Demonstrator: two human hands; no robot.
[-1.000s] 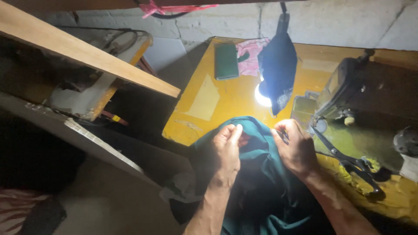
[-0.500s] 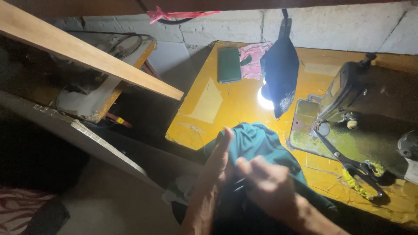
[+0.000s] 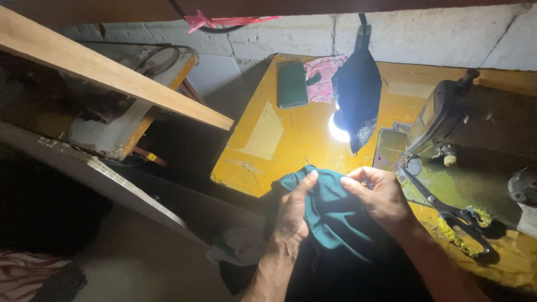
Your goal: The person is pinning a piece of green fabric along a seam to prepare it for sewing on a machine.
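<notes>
The teal cloth (image 3: 335,215) lies nearest, draped over the front edge of the yellow table (image 3: 263,168) and falling into the dark below. Both hands are on it. The left hand (image 3: 293,215) rests on the cloth's left side, thumb stretched up along the fold and fingers curled under the edge, so it grips the fabric in a narrow pinch. The right hand (image 3: 380,196) sits on the cloth's right side with its fingers bent close together and the thumb pressed toward the forefinger; it pinches the upper edge of the cloth, though whether something small is also held between the fingertips cannot be told. The two hands are near each other, with a short span of cloth between them.

Just right of the right hand, scissors (image 3: 456,215) lie on the table, blades pointing up toward the sewing machine (image 3: 475,131), which stands at the table's right side. Behind the hands a lit bulb (image 3: 337,130) glows under a dark cloth shade (image 3: 357,95). Farther back, near the wall, a green phone (image 3: 292,84) lies flat beside a pink rag (image 3: 323,78). To the left, a wooden plank (image 3: 112,78) slants across.
</notes>
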